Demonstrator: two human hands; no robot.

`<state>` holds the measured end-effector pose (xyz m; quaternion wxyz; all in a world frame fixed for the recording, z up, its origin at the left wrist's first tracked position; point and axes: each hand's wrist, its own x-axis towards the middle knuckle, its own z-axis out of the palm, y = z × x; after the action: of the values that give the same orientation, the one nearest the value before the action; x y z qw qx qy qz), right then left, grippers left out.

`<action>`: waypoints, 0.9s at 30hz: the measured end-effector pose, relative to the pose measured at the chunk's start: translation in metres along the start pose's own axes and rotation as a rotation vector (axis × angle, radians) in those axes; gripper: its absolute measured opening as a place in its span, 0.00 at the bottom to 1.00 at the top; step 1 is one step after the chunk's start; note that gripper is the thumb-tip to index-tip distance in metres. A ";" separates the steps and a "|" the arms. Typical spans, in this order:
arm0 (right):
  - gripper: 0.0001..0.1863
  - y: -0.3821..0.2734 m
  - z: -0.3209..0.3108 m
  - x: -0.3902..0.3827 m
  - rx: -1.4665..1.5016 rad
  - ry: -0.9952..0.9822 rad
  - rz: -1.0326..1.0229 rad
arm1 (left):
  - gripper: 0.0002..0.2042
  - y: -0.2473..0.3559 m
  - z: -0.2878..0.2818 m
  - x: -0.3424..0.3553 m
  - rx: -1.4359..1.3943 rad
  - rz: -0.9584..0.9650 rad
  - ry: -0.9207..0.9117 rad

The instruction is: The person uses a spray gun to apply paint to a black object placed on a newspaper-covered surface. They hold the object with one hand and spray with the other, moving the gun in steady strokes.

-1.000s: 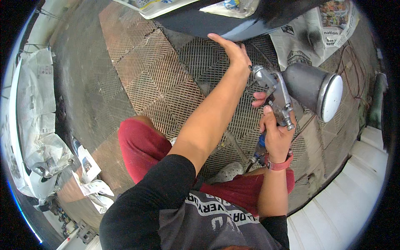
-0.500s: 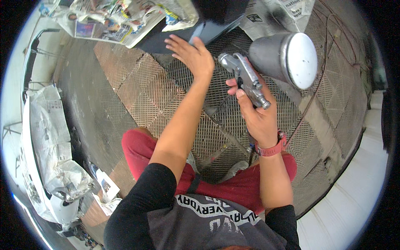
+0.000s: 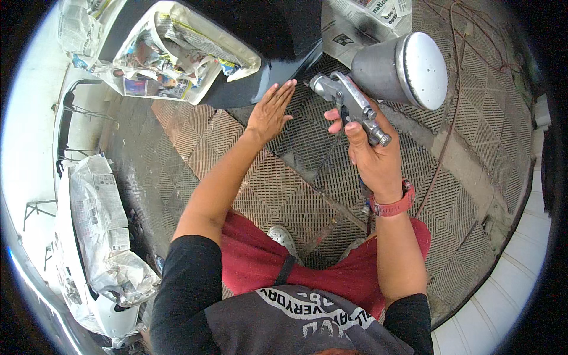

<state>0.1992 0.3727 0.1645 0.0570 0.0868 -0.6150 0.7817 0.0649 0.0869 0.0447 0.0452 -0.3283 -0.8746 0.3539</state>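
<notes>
My left hand (image 3: pixel 269 115) is raised with its fingers stretched out and fairly straight, just below the glossy black curved panel (image 3: pixel 260 35) at the top; whether the fingertips touch it I cannot tell. Masking newspaper (image 3: pixel 171 53) covers part of that panel. At the right of centre, my right hand (image 3: pixel 373 160) grips a metal spray gun (image 3: pixel 349 100), thumb along its back, some fingers curled round the front. The gun's large grey cup (image 3: pixel 396 71) with a silver lid tilts to the right. A hose below the grip is partly hidden by my wrist.
A white panel (image 3: pixel 109 319) partly covered with newspaper (image 3: pixel 97 219) stands at the left. More newspaper (image 3: pixel 367 23) lies at the upper right, near a reddish hose (image 3: pixel 452 118) on the grated mat floor (image 3: pixel 225 165). A white ribbed surface (image 3: pixel 503 284) borders the right.
The view has shifted, showing more newspaper on the black panel. My left hand has moved leftward and lower, its fingers turned toward the upper right. The spray gun has risen slightly in view.
</notes>
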 end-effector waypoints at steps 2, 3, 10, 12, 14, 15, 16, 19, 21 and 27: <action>0.33 -0.010 0.000 0.002 0.004 -0.019 -0.040 | 0.45 -0.012 -0.008 -0.001 0.031 0.027 -0.042; 0.33 -0.015 0.001 0.003 0.007 -0.030 -0.060 | 0.45 -0.019 -0.016 -0.001 0.049 0.039 -0.063; 0.34 -0.033 0.011 0.001 0.044 -0.071 -0.209 | 0.45 -0.073 -0.094 0.013 0.241 -0.034 0.076; 0.34 -0.035 0.014 0.002 0.030 -0.072 -0.262 | 0.44 -0.091 -0.111 0.010 0.308 -0.066 0.116; 0.35 -0.041 0.014 0.002 0.017 -0.076 -0.258 | 0.44 -0.103 -0.139 0.009 0.348 -0.098 0.099; 0.35 -0.046 0.015 0.003 0.018 -0.081 -0.264 | 0.44 -0.115 -0.153 0.007 0.316 -0.104 0.137; 0.35 -0.049 0.016 0.003 0.015 -0.087 -0.264 | 0.44 -0.127 -0.163 0.004 0.282 -0.110 0.175; 0.36 -0.057 0.020 0.004 0.020 -0.093 -0.263 | 0.44 -0.169 -0.177 -0.007 0.155 -0.118 0.380; 0.36 -0.063 0.025 0.004 0.044 -0.072 -0.261 | 0.43 -0.201 -0.202 -0.014 0.069 -0.140 0.529; 0.36 -0.061 0.022 0.006 0.007 -0.062 -0.269 | 0.47 -0.255 -0.306 -0.020 0.342 -0.439 0.548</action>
<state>0.2071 0.3658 0.2288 0.1420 0.1930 -0.5964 0.7661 0.0377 0.1191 0.4416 0.4058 -0.2033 -0.8079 0.3759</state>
